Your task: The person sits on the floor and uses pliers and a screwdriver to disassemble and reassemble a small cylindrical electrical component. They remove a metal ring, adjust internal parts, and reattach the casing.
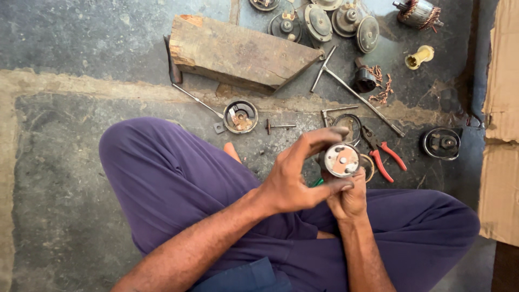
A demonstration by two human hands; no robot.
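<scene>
A small round metal motor part with a copper-coloured end face is held up over my lap. My left hand curls around it from the left, with its fingertips above and below the part. My right hand grips it from underneath, mostly hidden behind the left hand. I sit cross-legged in purple trousers on a stained concrete floor.
Red-handled pliers and a metal ring lie just beyond my hands. A wooden block, a T-handle wrench, round motor covers, a black cup-shaped housing, a wound armature and cardboard surround them.
</scene>
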